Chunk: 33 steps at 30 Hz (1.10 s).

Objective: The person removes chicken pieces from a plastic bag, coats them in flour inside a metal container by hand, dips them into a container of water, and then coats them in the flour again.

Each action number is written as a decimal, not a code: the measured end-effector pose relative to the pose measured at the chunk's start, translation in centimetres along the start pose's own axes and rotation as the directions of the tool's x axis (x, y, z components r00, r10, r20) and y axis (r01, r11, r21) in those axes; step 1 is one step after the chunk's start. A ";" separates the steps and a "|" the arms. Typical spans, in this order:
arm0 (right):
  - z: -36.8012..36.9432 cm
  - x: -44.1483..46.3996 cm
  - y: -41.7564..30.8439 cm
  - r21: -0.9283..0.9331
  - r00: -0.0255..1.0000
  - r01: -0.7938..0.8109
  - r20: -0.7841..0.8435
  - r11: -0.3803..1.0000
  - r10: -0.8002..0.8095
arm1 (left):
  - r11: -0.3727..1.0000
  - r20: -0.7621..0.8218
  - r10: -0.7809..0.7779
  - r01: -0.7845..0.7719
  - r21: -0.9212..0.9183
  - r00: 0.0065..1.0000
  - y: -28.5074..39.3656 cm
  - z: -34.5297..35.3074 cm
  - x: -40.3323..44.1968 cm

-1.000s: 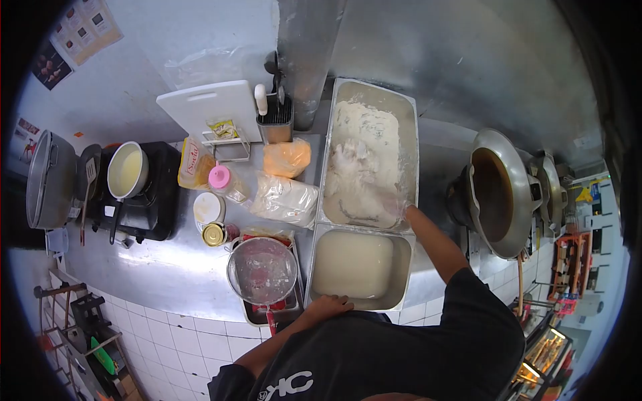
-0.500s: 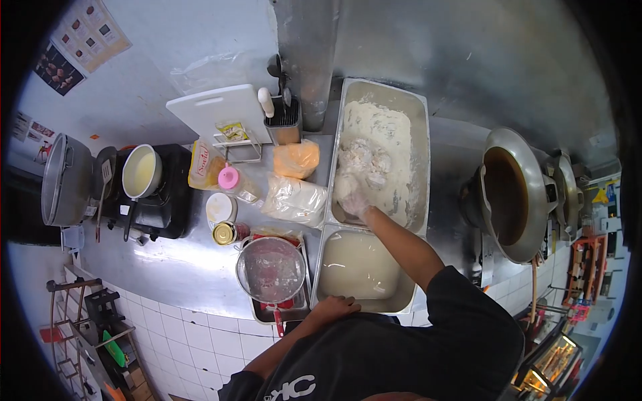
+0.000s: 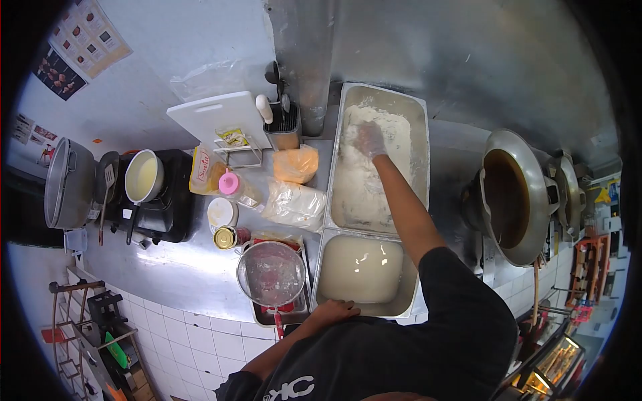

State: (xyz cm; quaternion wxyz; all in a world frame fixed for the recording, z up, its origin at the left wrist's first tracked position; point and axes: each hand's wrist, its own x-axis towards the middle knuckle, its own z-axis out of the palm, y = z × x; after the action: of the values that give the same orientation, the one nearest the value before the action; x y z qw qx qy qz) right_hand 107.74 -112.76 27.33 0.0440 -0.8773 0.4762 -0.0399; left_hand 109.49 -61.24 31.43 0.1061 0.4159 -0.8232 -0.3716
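Note:
In the upper part of a long metal tray [image 3: 420, 154] of white flour [image 3: 394, 137], my right hand [image 3: 370, 138] reaches down into the powder. It wears a clear glove, and motion blur smears its fingers, so what they hold is not clear. Flour-covered lumps beside it are blurred too. My left hand [image 3: 336, 311] rests with fingers bent on the near rim of a second metal tray [image 3: 409, 284], which holds a pale, milky liquid [image 3: 361, 267]. Whether it grips the rim cannot be made out.
Left of the trays are a sieve [image 3: 272, 274], a flour bag [image 3: 294, 204], an orange bag [image 3: 295, 165], a pink-lidded bottle [image 3: 229, 184] and a can [image 3: 226, 237]. A saucepan [image 3: 144, 175] sits on a black stove [image 3: 175, 207]. A wok [image 3: 535, 220] of brown liquid stands right.
My right hand has moved from the near left part of the flour tray to its upper part. The floured lumps seen there earlier have shifted. My left hand stays at the near rim.

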 end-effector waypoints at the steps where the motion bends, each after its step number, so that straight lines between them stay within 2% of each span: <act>1: 0.9 1.1 -0.5 -0.208 1.000 -0.016 -0.005 0.978 0.015 | 1.000 0.019 -0.014 0.014 0.003 1.000 -0.1 0.3 0.1; 2: 1.5 2.4 -0.8 -0.208 1.000 -0.014 -0.005 0.978 0.014 | 1.000 0.017 -0.015 0.015 0.003 1.000 -0.3 0.5 0.1; 3: 3.1 3.9 -0.7 -0.245 0.977 0.025 0.210 0.969 0.027 | 1.000 0.008 0.003 -0.003 0.031 1.000 -0.6 1.0 0.1; 4: 3.0 4.4 -1.2 -0.271 0.909 0.071 0.414 0.960 0.049 | 0.998 0.001 0.020 -0.020 0.061 1.000 -0.6 1.1 0.1; 5: 2.7 4.5 -1.2 -0.270 0.909 0.075 0.414 0.960 0.046 | 0.998 -0.001 0.017 -0.017 0.060 1.000 -0.7 1.3 0.2; 7: 0.0 3.7 -2.3 -0.244 0.805 0.227 0.592 0.943 -0.040 | 0.999 -0.037 0.035 -0.033 0.039 0.999 -0.7 1.0 0.1; 8: -0.2 2.7 -3.0 -0.242 0.807 0.225 0.590 0.944 -0.041 | 0.999 -0.035 0.034 -0.032 0.043 0.999 -0.7 0.9 -0.2; 10: 2.4 1.3 -3.0 -0.278 0.881 0.300 0.448 0.913 -0.153 | 0.998 -0.028 0.042 -0.041 0.050 0.999 -0.7 0.8 0.0; 11: 3.8 -0.2 -2.9 -0.282 0.878 0.300 0.455 0.911 -0.148 | 0.998 -0.030 0.046 -0.045 0.043 0.999 -0.3 0.9 0.0; 14: 7.3 -4.6 -2.2 -0.320 0.857 0.435 0.435 0.841 -0.278 | 0.999 0.018 0.038 -0.038 0.037 0.999 -0.3 0.7 0.1; 16: 8.6 -8.2 -0.8 -0.114 0.830 0.467 0.400 0.877 -0.389 | 0.998 -0.016 0.033 -0.032 0.058 0.999 -0.5 1.0 0.1; 17: 4.7 -11.6 -1.5 0.056 0.850 0.483 0.211 0.874 -0.483 | 0.997 -0.018 0.039 -0.038 0.060 0.999 -0.5 1.1 0.2; 19: 0.4 -16.1 -2.4 0.217 0.849 0.515 0.000 0.829 -0.528 | 0.996 -0.087 0.073 -0.068 0.061 0.994 -0.5 1.1 0.0; 20: 0.9 -16.6 -1.7 0.213 0.825 0.477 0.225 0.853 -0.518 | 0.996 -0.090 0.074 -0.068 0.066 0.993 -0.7 1.1 0.0; 21: 1.2 -16.8 -0.8 0.199 0.757 0.441 0.441 0.875 -0.482 | 0.997 -0.093 0.064 -0.059 0.053 0.994 -0.8 1.2 0.2; 22: 0.2 -17.0 -0.3 0.204 0.756 0.439 0.442 0.875 -0.482 | 0.998 -0.087 0.053 -0.050 0.036 0.995 -0.6 1.4 0.0; 23: -0.9 -16.8 0.4 0.665 0.738 0.171 0.402 0.727 -0.542 | 0.998 -0.078 0.052 -0.049 0.033 0.996 -0.6 1.5 -0.1; 25: -8.6 -15.5 -0.7 0.738 0.816 -0.014 0.398 0.675 -0.419 | 0.998 -0.070 0.034 -0.031 0.047 0.997 -0.4 1.2 0.1; 26: -9.3 -13.4 0.1 0.547 0.893 0.064 0.342 0.834 -0.294 | 0.999 -0.065 0.028 -0.025 0.046 0.997 -0.2 1.1 0.0; 27: -10.0 -11.4 0.8 0.313 0.947 0.069 0.278 0.947 -0.161 | 0.998 -0.069 0.037 -0.034 0.050 0.997 0.0 0.9 0.0; 28: -6.1 -8.7 3.5 0.194 0.986 0.051 0.149 0.980 -0.081 | 0.997 -0.074 0.047 -0.043 0.058 0.996 -0.1 0.6 0.1; 29: -4.5 -6.4 4.3 0.197 0.986 0.056 0.143 0.979 -0.085 | 0.997 -0.075 0.044 -0.039 0.065 0.996 -0.4 0.9 0.1; 31: -1.5 -3.2 5.7 0.086 0.936 0.030 0.346 0.996 -0.058 | 0.993 -0.091 0.091 -0.083 0.087 0.992 -1.3 2.3 0.1; 32: 3.8 -2.2 6.8 0.170 0.948 0.012 0.312 0.985 -0.065 | 0.992 -0.051 0.087 -0.081 0.101 0.995 -1.4 2.2 0.2; 33: 4.0 -2.6 4.6 0.197 0.959 0.046 0.266 0.979 -0.099 | 0.990 -0.012 0.082 -0.080 0.115 0.997 -1.3 1.8 0.3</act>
State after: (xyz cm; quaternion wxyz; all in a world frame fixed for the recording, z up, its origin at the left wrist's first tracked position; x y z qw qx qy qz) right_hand 102.91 -112.91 22.80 0.1912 -0.8831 0.4269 0.0353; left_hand 109.23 -61.05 29.19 0.1040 0.3908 -0.8584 -0.3155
